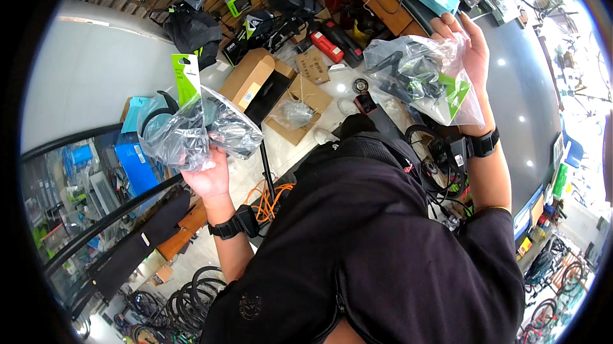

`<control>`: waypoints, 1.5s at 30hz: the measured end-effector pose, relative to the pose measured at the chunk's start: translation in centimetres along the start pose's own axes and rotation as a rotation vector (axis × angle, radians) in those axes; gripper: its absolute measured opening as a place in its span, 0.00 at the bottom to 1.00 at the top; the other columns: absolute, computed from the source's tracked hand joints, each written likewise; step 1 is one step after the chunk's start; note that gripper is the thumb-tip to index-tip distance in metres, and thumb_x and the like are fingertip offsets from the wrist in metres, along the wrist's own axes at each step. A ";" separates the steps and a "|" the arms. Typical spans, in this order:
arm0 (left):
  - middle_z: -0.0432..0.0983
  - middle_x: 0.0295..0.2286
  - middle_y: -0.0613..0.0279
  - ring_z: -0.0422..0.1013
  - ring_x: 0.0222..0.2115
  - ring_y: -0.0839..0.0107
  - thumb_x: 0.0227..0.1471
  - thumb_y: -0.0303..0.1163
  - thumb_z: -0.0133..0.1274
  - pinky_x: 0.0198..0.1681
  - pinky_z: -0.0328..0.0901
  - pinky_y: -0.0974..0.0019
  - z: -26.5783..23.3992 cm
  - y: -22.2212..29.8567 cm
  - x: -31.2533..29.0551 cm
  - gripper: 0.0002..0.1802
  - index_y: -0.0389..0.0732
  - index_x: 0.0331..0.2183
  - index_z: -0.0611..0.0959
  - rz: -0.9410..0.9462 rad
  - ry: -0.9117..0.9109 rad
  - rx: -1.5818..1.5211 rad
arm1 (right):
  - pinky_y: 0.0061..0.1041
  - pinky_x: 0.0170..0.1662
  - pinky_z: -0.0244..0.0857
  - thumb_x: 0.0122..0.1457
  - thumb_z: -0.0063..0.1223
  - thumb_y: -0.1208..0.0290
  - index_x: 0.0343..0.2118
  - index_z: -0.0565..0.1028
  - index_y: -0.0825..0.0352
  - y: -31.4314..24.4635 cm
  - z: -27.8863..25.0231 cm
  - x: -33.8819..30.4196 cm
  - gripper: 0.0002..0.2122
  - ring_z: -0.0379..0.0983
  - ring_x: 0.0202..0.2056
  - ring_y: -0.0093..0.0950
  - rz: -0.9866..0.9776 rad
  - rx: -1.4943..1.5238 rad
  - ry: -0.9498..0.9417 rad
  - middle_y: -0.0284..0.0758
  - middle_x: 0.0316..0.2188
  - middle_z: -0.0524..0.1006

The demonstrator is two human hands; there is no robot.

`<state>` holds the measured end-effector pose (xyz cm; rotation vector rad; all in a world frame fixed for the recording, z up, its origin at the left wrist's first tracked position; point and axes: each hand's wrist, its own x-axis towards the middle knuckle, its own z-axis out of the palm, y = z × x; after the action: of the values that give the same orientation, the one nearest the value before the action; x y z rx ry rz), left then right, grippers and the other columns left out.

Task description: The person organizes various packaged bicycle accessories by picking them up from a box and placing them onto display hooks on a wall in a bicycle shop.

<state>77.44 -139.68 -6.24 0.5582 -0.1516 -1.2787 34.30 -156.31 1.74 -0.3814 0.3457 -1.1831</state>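
– What is the left hand (207, 178) doing?
– It is holding the left bag (185, 133) from below. The plastic is covering most of its fingers, so I cannot tell how narrow the grip is.
– And the right hand (476, 53)?
– It is holding the right bag (415, 79) by its right side, with bent fingers.
– Where are the bags staying?
– Both are hanging raised, well apart. In this view, the left one is partly covering the carton (246, 82).
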 end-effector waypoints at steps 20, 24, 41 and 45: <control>0.73 0.45 0.59 0.68 0.46 0.62 0.52 0.39 0.43 0.50 0.61 0.55 6.6 -8.0 11.8 0.21 0.38 0.46 0.73 -0.020 0.000 0.107 | 0.17 0.30 0.58 0.58 0.54 0.68 0.27 0.70 0.64 4.2 6.7 6.7 0.07 0.62 0.24 0.16 0.346 -0.240 -0.029 0.24 0.21 0.66; 0.75 0.41 0.54 0.71 0.43 0.61 0.52 0.34 0.45 0.51 0.62 0.56 7.1 -11.8 15.6 0.19 0.33 0.43 0.74 -0.166 0.143 0.090 | 0.20 0.37 0.65 0.58 0.52 0.74 0.31 0.73 0.65 5.8 8.5 8.3 0.02 0.70 0.31 0.19 0.567 -0.193 -0.205 0.28 0.28 0.74; 0.76 0.30 0.57 0.73 0.30 0.73 0.55 0.35 0.48 0.30 0.66 0.70 14.9 -17.4 9.8 0.18 0.35 0.44 0.74 -0.142 -0.208 0.903 | 0.33 0.40 0.67 0.55 0.51 0.75 0.48 0.68 0.69 0.2 8.6 14.3 0.17 0.73 0.36 0.39 0.344 -1.103 -1.479 0.44 0.37 0.74; 0.70 0.39 0.52 0.67 0.42 0.64 0.52 0.38 0.51 0.47 0.60 0.63 17.8 -15.8 9.1 0.25 0.39 0.50 0.69 0.175 -0.399 1.626 | 0.34 0.42 0.66 0.48 0.53 0.81 0.56 0.61 0.69 1.9 8.9 13.4 0.29 0.72 0.40 0.42 -0.063 -1.012 -1.729 0.46 0.41 0.73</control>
<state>59.23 -156.46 -0.22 1.5793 -1.6139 -0.8463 44.42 -167.28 7.97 -2.0722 -0.6514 -0.2959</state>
